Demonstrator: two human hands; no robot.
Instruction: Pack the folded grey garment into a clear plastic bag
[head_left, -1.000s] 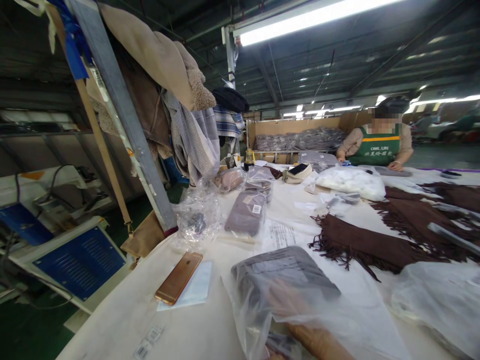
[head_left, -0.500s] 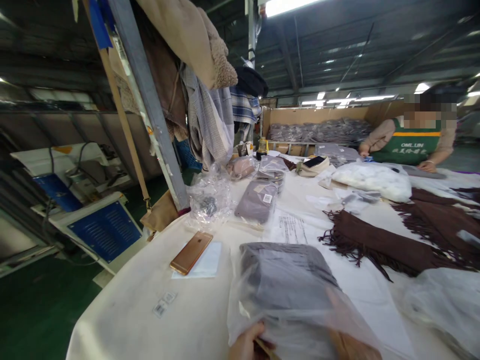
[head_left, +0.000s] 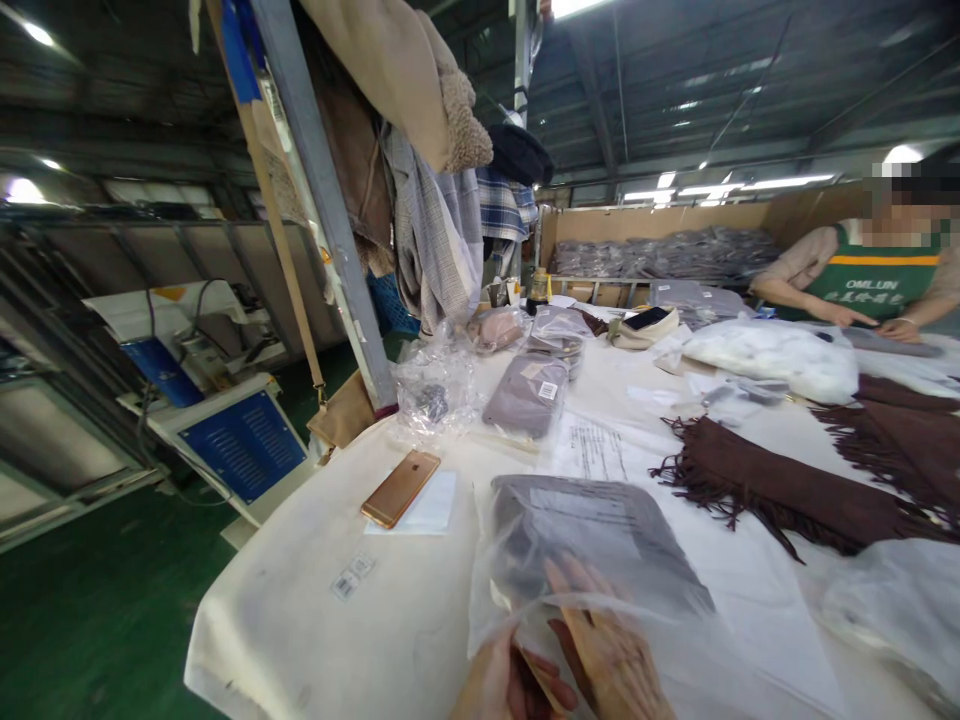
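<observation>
Head view: we find a folded grey garment (head_left: 592, 535) already lying inside a clear plastic bag (head_left: 525, 570) on the counter (head_left: 300, 620), just right of the gold phone (head_left: 400, 488). Our right hand (head_left: 607, 650) is inside the bag's open mouth, fingers (head_left: 574, 590) spread flat against the garment's near edge. Our left hand (head_left: 499, 685) pinches the bag's near lip. We judge the insertion largely done; the mouth is still open, so seating the garment and closing the bag are left. Beyond the phone lies an already bagged grey garment (head_left: 527, 395). Well right of the phone, brown fringed scarves (head_left: 780, 485) lie unbagged. Far beyond the phone, a co-worker's hands (head_left: 862, 320) rest at the counter's far side.
</observation>
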